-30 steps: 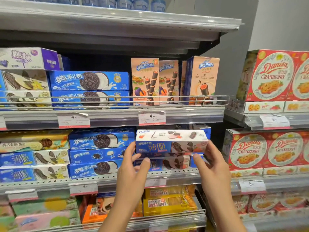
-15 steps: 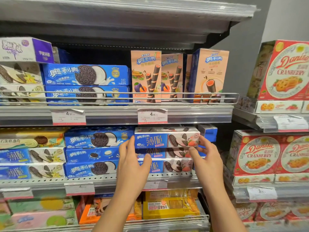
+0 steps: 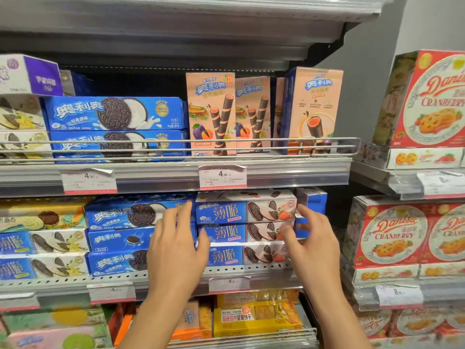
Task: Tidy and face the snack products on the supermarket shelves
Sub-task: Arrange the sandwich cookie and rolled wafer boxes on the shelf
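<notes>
Three blue-and-pink Oreo thin boxes lie stacked on the middle shelf, the top one [image 3: 245, 211] facing front. My left hand [image 3: 176, 244] is spread open at the stack's left end, its thumb against the middle box [image 3: 241, 233]. My right hand [image 3: 310, 244] hovers at the right end with loosely bent fingers near the boxes' ends, holding nothing. The bottom box [image 3: 247, 255] sits on the perforated shelf lip [image 3: 120, 277].
Blue Oreo boxes [image 3: 118, 215] stack left of my hands; a blue box [image 3: 312, 200] stands behind on the right. Peach wafer-roll boxes [image 3: 211, 114] stand on the shelf above behind a wire rail [image 3: 276, 141]. Red Danisa cranberry boxes [image 3: 392, 235] fill the right bay. Yellow packs [image 3: 254, 316] sit below.
The top thin box, held out in front a second ago, now lies squared on the stack. Both hands have let go and eased back to the stack's ends.
</notes>
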`<state>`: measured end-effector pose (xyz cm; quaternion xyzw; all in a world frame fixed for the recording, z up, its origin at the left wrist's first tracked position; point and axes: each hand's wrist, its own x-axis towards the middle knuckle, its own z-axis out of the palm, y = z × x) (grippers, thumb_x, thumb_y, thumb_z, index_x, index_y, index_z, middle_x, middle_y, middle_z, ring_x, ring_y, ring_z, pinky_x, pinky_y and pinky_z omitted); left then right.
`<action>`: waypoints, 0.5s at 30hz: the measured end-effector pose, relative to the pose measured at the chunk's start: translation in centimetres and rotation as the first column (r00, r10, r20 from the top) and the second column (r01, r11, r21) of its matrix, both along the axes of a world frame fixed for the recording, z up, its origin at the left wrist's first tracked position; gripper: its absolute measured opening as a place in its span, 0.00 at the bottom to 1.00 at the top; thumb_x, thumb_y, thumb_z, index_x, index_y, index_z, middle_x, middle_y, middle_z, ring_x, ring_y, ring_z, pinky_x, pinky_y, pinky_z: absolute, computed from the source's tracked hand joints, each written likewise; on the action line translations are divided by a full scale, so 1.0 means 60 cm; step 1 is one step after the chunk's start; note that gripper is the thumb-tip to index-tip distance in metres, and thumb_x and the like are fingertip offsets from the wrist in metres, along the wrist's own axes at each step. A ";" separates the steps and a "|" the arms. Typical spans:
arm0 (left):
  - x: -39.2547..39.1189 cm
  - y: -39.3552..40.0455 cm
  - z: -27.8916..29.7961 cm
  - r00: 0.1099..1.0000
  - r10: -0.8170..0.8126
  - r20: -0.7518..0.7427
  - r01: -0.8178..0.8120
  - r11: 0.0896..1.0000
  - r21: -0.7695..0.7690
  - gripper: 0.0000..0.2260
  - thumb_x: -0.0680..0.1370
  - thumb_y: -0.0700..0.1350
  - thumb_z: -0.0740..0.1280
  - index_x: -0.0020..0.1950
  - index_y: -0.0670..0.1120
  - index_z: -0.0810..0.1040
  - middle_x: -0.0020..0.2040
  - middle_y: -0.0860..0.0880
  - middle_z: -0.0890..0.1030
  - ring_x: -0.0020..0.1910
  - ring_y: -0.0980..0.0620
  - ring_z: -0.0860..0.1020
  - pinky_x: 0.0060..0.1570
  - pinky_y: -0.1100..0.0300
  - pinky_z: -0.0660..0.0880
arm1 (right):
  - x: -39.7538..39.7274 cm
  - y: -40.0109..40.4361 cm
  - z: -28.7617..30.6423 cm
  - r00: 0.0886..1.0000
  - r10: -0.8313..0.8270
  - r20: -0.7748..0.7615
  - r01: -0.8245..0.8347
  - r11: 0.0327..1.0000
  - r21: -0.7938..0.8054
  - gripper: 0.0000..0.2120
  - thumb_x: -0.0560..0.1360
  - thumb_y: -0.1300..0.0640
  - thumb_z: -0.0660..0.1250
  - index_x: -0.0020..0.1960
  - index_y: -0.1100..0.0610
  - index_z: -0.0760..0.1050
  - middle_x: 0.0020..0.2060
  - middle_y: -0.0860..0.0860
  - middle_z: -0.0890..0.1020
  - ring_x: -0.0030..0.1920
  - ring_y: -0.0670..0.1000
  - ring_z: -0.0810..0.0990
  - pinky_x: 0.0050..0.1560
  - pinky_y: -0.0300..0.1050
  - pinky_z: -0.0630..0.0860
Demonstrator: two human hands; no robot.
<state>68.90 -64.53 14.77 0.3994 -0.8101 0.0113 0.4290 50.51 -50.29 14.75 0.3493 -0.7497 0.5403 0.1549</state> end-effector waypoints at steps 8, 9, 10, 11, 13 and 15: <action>0.104 -0.109 0.025 0.952 0.146 0.268 -0.043 0.934 -0.353 0.30 0.74 0.53 0.73 0.73 0.44 0.71 0.66 0.42 0.75 0.66 0.37 0.71 0.70 0.36 0.64 | 0.043 -0.056 0.023 0.782 0.029 -0.623 0.031 0.996 0.086 0.24 0.74 0.59 0.72 0.68 0.61 0.76 0.64 0.57 0.79 0.66 0.60 0.76 0.68 0.57 0.72; 0.107 -0.113 0.025 0.940 0.154 0.304 -0.051 0.945 -0.323 0.32 0.74 0.55 0.73 0.74 0.43 0.70 0.67 0.42 0.75 0.67 0.37 0.71 0.70 0.35 0.64 | 0.051 -0.069 0.027 0.772 0.061 -0.633 0.046 0.988 0.150 0.26 0.74 0.57 0.72 0.70 0.61 0.74 0.66 0.58 0.78 0.67 0.61 0.74 0.70 0.60 0.70; 0.109 -0.116 0.023 0.932 0.160 0.325 -0.061 0.953 -0.296 0.34 0.73 0.57 0.73 0.74 0.43 0.70 0.67 0.42 0.75 0.67 0.36 0.71 0.69 0.35 0.64 | 0.057 -0.080 0.031 0.769 0.081 -0.634 0.078 0.973 0.219 0.28 0.74 0.54 0.72 0.71 0.60 0.73 0.67 0.57 0.77 0.68 0.61 0.73 0.72 0.62 0.67; 0.111 -0.118 0.020 0.927 0.164 0.338 -0.067 0.958 -0.279 0.35 0.73 0.58 0.73 0.74 0.43 0.70 0.68 0.41 0.75 0.67 0.37 0.71 0.69 0.35 0.65 | 0.062 -0.090 0.033 0.771 0.087 -0.630 0.121 0.953 0.280 0.30 0.73 0.51 0.73 0.72 0.58 0.72 0.67 0.57 0.76 0.69 0.61 0.73 0.73 0.64 0.65; 0.114 -0.122 0.014 0.919 0.167 0.356 -0.068 0.959 -0.276 0.38 0.71 0.61 0.75 0.75 0.43 0.70 0.67 0.42 0.75 0.66 0.37 0.72 0.69 0.35 0.64 | 0.066 -0.105 0.034 0.772 0.072 -0.631 0.205 0.912 0.356 0.32 0.71 0.47 0.75 0.71 0.56 0.72 0.66 0.57 0.76 0.69 0.61 0.72 0.74 0.66 0.62; 0.118 -0.127 0.009 0.922 0.160 0.353 -0.057 0.957 -0.286 0.41 0.68 0.61 0.77 0.75 0.44 0.69 0.66 0.43 0.75 0.65 0.38 0.72 0.70 0.35 0.64 | 0.067 -0.116 0.030 0.761 0.050 -0.647 0.268 0.884 0.384 0.34 0.69 0.45 0.77 0.70 0.55 0.73 0.66 0.57 0.77 0.68 0.62 0.73 0.73 0.68 0.61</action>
